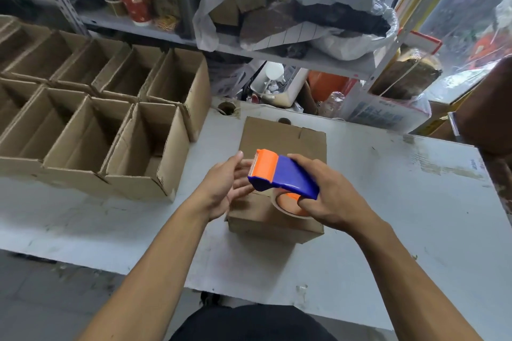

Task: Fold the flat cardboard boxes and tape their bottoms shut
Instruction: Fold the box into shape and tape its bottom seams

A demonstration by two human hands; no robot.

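A folded cardboard box (279, 138) stands bottom-up on the white table (401, 202) in front of me. Above it my right hand (329, 196) grips a blue and orange tape dispenser (282, 174) holding a roll of clear tape (288, 206). My left hand (224, 185) is just left of the dispenser's orange front end, fingers spread and relaxed, touching or nearly touching it. Whether a tape end is between those fingers cannot be seen. The box's near part is hidden by my hands and the dispenser.
Several upright open cardboard boxes (144, 147) stand in two rows on the table's left side. A metal shelf (277, 55) behind the table carries bags, cups and clutter. A brown object (487, 108) sits at the right edge.
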